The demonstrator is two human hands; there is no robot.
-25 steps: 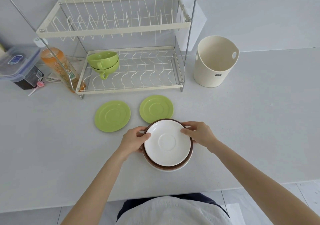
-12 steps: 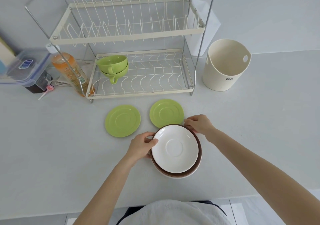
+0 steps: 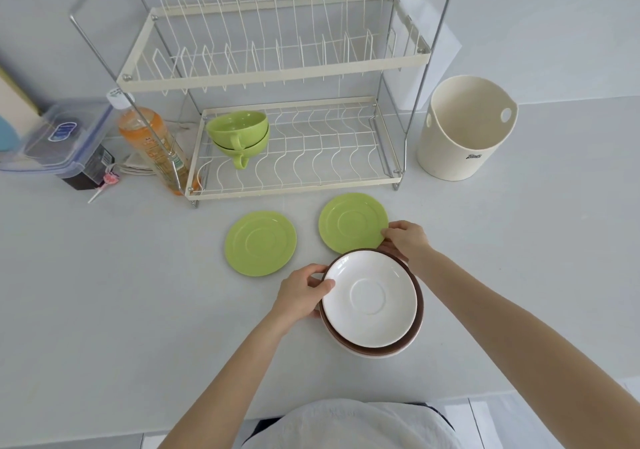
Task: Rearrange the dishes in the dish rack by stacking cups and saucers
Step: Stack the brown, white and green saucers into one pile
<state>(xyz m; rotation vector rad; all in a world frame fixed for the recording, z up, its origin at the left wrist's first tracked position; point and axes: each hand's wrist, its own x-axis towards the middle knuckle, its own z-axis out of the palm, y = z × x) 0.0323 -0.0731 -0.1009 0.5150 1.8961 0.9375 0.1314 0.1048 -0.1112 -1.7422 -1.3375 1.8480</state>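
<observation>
Left hand (image 3: 304, 293) grips saucer stack (image 3: 370, 305) on counter (image 3: 104, 293), thumb curled over white rim. Right hand (image 3: 405, 241) fingers curled, touching right green saucer (image 3: 349, 222) edge. Left green saucer (image 3: 260, 242) apart. Two cups (image 3: 239, 135) nested in rack (image 3: 294, 158).

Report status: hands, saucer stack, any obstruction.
Left hand grips white-and-brown saucer stack on counter. Right hand touches right green saucer. Two stacked green cups in wire rack; nothing obstructing.

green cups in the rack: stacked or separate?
Stacked. One green cup sits nested in the other on the dish rack lower shelf, both upright, handles forward.
</observation>
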